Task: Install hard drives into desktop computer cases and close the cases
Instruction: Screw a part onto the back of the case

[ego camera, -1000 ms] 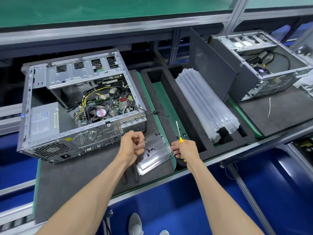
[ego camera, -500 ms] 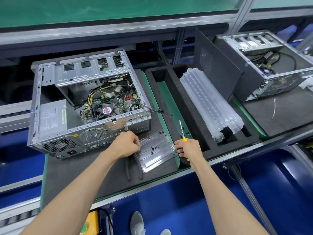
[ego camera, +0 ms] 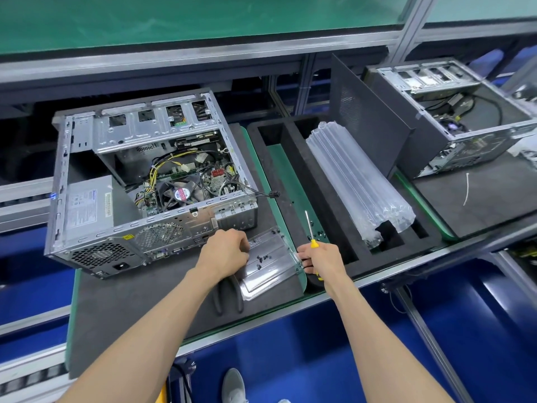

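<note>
The right hand (ego camera: 321,257) curls its fingers round the yellow-handled screwdriver (ego camera: 309,228), shaft pointing away; the left hand's (ego camera: 225,250) fingers curl over the clear plastic screw tray (ego camera: 270,263).

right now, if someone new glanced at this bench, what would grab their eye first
Probably the open computer case at left, lying with its side off, showing yellow cables and a fan. Just in front, the left hand reaches into a clear plastic tray of small dark screws, while the right hand holds a yellow-handled screwdriver. A roll of clear air-cushion wrap lies in the black foam tray at centre.
</note>
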Available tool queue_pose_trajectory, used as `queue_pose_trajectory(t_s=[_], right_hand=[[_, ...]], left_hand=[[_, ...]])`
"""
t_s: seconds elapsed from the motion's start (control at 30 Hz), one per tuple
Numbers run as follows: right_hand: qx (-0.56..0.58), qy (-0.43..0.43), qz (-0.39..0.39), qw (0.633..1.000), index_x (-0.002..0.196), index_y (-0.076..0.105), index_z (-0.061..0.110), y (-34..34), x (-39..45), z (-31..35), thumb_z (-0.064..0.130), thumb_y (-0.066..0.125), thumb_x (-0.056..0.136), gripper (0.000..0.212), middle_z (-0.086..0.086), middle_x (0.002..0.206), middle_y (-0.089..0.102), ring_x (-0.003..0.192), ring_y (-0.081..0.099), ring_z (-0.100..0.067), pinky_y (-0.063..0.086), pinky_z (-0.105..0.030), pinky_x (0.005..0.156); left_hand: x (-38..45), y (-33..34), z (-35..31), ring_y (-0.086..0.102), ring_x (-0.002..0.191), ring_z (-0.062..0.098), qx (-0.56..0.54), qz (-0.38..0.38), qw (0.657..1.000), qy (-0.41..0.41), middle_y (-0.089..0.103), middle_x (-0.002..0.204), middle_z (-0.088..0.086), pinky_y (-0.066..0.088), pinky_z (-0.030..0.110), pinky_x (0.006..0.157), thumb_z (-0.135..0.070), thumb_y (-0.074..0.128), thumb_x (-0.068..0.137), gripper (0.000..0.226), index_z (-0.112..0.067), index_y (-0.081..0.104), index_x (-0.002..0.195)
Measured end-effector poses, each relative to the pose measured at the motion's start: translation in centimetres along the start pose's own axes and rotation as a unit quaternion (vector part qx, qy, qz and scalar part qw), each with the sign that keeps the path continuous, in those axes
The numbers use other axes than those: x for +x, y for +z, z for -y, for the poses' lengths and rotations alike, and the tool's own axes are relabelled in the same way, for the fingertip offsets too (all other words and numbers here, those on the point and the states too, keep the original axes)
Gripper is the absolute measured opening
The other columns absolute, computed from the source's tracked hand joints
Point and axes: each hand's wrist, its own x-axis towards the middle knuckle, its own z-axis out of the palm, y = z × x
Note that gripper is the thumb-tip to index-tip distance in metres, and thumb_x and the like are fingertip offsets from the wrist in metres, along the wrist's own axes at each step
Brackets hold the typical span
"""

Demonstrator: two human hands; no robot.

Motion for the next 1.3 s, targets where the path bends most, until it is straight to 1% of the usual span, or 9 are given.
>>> queue_pose_trajectory(t_s=[0.1,0.17,0.4,0.57,0.73,0.97,1.1,1.23,1.3], right_hand=[[0.001,-0.002,0.005,1.0,0.091,0.073,0.003,-0.1,-0.1,0.0,-0.002,0.053,0.092,0.02,-0.008,0.075,0.069,0.066,0.058,-0.017,0.053,-0.025,0.057],[0.004,-0.001,0.006,1.0,0.092,0.073,0.002,-0.1,0.0,0.1,-0.003,0.054,0.092,0.02,-0.008,0.074,0.068,0.065,0.057,-0.017,0.052,-0.024,0.057],[0.006,0.004,0.008,1.0,0.093,0.074,0.003,-0.2,0.3,-0.1,-0.001,0.054,0.092,0.02,-0.009,0.078,0.071,0.065,0.058,-0.016,0.058,-0.027,0.064],[-0.01,0.002,0.001,1.0,0.09,0.075,0.008,-0.1,0.7,-0.3,0.002,0.054,0.091,0.022,-0.008,0.08,0.075,0.059,0.06,-0.012,0.058,-0.025,0.062],[-0.017,0.002,0.011,1.0,0.085,0.076,0.009,-0.2,0.8,-0.5,0.001,0.053,0.088,0.025,-0.006,0.073,0.074,0.058,0.059,-0.011,0.056,-0.024,0.061],[0.02,0.012,0.025,0.999,0.09,0.073,0.003,-0.7,0.9,-0.3,0.0,0.054,0.089,0.02,-0.012,0.075,0.074,0.054,0.059,-0.014,0.053,-0.024,0.056],[0.062,0.02,-0.014,0.998,0.092,0.071,-0.001,-1.7,1.6,-0.1,-0.002,0.057,0.09,0.015,-0.015,0.071,0.074,0.053,0.059,-0.017,0.051,-0.025,0.049],[0.015,0.008,-0.047,0.999,0.09,0.072,0.007,-2.4,2.2,-0.2,0.001,0.054,0.09,0.019,-0.009,0.072,0.075,0.053,0.057,-0.013,0.045,-0.025,0.046],[-0.017,-0.01,-0.071,0.997,0.085,0.073,0.01,-2.9,2.5,-0.2,0.001,0.054,0.088,0.02,-0.011,0.072,0.073,0.052,0.057,-0.012,0.046,-0.026,0.05]], left_hand=[[0.2,0.9,-0.9,0.063,0.108,0.03,0.002,-0.006,1.0,0.008,0.072,0.11,0.002,0.054,0.039,0.087,-0.025,0.066,0.083,0.037,-0.034,0.068,0.118],[0.3,1.4,-1.5,0.061,0.115,0.032,0.007,0.006,1.0,0.011,0.069,0.122,0.004,0.053,0.042,0.091,-0.024,0.064,0.084,0.047,-0.037,0.064,0.129],[0.5,2.2,-3.5,0.064,0.112,0.03,-0.031,-0.001,0.999,0.03,0.072,0.121,-0.001,0.054,0.041,0.094,-0.019,0.056,0.086,0.04,-0.038,0.07,0.119],[0.9,3.3,-5.4,0.064,0.113,0.028,-0.034,0.013,0.996,0.075,0.072,0.123,-0.004,0.054,0.039,0.095,-0.034,0.06,0.092,0.029,-0.041,0.071,0.117],[0.9,4.8,-6.5,0.067,0.101,0.028,0.009,-0.021,0.995,0.098,0.076,0.108,-0.001,0.053,0.036,0.079,-0.04,0.061,0.095,0.021,-0.035,0.074,0.111],[1.4,4.7,-6.8,0.066,0.095,0.026,-0.024,-0.012,0.996,0.081,0.075,0.098,-0.002,0.055,0.036,0.079,-0.031,0.06,0.092,0.015,-0.029,0.073,0.098],[2.2,4.3,-7.4,0.064,0.091,0.025,-0.083,-0.026,0.994,0.068,0.07,0.082,-0.004,0.052,0.033,0.078,-0.027,0.058,0.09,0.012,-0.027,0.07,0.088],[3.3,3.8,-8.3,0.062,0.093,0.028,-0.082,-0.024,0.993,0.083,0.059,0.073,-0.002,0.052,0.036,0.083,-0.028,0.056,0.092,0.015,-0.028,0.071,0.097],[3.9,3.6,-8.7,0.062,0.095,0.03,-0.068,-0.024,0.994,0.088,0.061,0.077,-0.001,0.052,0.036,0.084,-0.027,0.056,0.094,0.018,-0.028,0.071,0.103]])
